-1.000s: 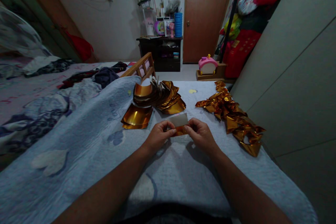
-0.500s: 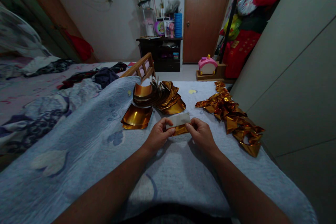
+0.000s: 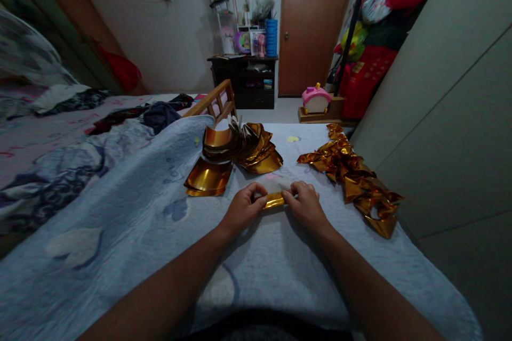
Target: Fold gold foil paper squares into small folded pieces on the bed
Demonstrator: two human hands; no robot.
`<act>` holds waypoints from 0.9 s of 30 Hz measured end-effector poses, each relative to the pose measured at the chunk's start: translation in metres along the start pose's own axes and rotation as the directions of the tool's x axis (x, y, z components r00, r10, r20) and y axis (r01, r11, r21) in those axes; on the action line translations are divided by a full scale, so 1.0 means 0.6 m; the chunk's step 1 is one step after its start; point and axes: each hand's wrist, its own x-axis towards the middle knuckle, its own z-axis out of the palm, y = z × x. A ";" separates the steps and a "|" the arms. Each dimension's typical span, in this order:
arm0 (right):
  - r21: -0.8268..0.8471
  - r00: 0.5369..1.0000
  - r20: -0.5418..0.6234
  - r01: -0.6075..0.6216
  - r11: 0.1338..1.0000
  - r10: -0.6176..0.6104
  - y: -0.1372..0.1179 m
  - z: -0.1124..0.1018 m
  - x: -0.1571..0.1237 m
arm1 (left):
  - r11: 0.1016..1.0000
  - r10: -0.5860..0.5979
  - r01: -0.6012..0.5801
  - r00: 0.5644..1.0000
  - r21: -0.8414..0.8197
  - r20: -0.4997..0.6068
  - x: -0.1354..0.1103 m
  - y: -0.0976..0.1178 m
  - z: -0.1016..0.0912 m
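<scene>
Between my two hands is a sheet of gold foil paper [image 3: 274, 201], its near edge folded over in a shiny gold strip and its pale back showing behind. My left hand [image 3: 247, 204] pinches the left end of the strip with thumb and fingers. At the other end, my right hand [image 3: 305, 202] grips it the same way, thumb on the fold. Just beyond my left hand lie loose gold sheets [image 3: 210, 175] and a fanned stack of gold foil paper [image 3: 244, 146]. Folded gold foil pieces [image 3: 352, 170] lie heaped in a row to the right.
A pale blue quilt [image 3: 276, 272] covers the surface under my hands. A wooden bed rail [image 3: 212, 101] rises at the far left, and clothes [image 3: 160, 117] lie on the bed beyond. A light cabinet [image 3: 452, 117] borders the right side. A pink toy [image 3: 316, 98] stands past the far edge.
The near edge of the held sheet now shows as a brighter, flatter gold strip, and less of the pale back is visible. Both hands have stayed in nearly the same place.
</scene>
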 end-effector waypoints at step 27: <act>-0.297 0.998 -0.040 0.035 0.954 -0.049 -0.002 0.024 -0.006 | 0.719 0.284 -0.218 0.959 0.660 0.007 -0.002 -0.004 -0.003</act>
